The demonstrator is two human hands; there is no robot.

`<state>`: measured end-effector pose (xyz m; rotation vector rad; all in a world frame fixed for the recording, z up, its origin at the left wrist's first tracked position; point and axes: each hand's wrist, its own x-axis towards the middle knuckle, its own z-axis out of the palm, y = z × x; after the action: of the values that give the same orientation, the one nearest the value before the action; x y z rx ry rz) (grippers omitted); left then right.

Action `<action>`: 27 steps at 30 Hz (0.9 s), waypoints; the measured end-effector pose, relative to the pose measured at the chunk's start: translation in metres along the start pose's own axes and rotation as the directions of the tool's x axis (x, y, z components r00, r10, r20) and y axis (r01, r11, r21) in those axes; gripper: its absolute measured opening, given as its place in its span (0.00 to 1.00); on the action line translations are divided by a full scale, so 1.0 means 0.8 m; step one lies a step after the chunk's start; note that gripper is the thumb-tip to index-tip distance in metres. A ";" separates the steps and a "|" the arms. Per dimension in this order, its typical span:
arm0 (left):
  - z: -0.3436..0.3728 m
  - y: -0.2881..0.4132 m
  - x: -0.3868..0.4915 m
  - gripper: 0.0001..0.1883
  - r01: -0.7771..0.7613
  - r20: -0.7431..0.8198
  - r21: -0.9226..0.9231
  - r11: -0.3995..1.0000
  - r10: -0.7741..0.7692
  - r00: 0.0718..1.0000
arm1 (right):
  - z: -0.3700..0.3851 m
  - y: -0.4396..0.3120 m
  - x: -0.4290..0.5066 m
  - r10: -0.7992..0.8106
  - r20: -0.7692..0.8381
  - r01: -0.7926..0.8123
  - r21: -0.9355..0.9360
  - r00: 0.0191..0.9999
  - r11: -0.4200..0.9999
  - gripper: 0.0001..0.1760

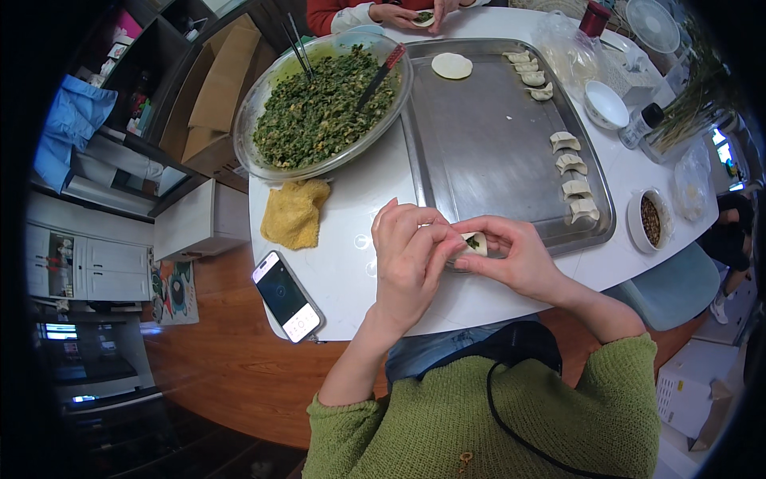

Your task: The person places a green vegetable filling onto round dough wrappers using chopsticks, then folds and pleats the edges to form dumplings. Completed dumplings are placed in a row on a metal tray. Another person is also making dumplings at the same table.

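Between my left hand (413, 251) and my right hand (511, 254), a dumpling wrapper (474, 242) with green filling is pinched by the fingers of both, partly folded over. The hands are at the near edge of a metal tray (426, 179). Along the tray's right side lie several folded dumplings (571, 164), and a flat round wrapper (452, 66) rests near its far left corner. Left of the tray, a large clear bowl (254, 161) holds chopped green filling (323, 108), with chopsticks (297, 48) and a red-handled utensil (383, 75) standing in it.
A yellow cloth (295, 214) and a phone (288, 297) lie on the white table at left. A bowl of brown bits (649, 221), a white bowl (606, 105) and a capped jar (640, 126) stand at right. Across the table, another person's hands (413, 15) hold a filled wrapper.
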<state>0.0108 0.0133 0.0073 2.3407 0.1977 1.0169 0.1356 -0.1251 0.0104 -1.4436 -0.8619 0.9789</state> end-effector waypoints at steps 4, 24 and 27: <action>0.003 -0.002 0.002 0.07 -0.031 -0.032 -0.023 0.999 0.030 0.999 | 0.000 0.000 0.002 -0.012 -0.028 0.010 -0.098 1.000 0.995 0.23; -0.002 -0.001 -0.018 0.11 -0.053 -0.226 0.168 0.984 0.090 0.970 | 0.007 0.003 0.006 -0.156 -0.143 0.193 0.296 0.977 0.936 0.08; 0.000 -0.002 -0.017 0.12 -0.062 -0.241 0.157 0.986 0.099 0.966 | 0.008 0.004 0.007 -0.163 -0.145 0.202 0.314 0.976 0.928 0.08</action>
<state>0.0016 0.0095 -0.0022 2.3640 0.2848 1.3791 0.1321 -0.1177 0.0067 -1.1029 -0.6965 0.8424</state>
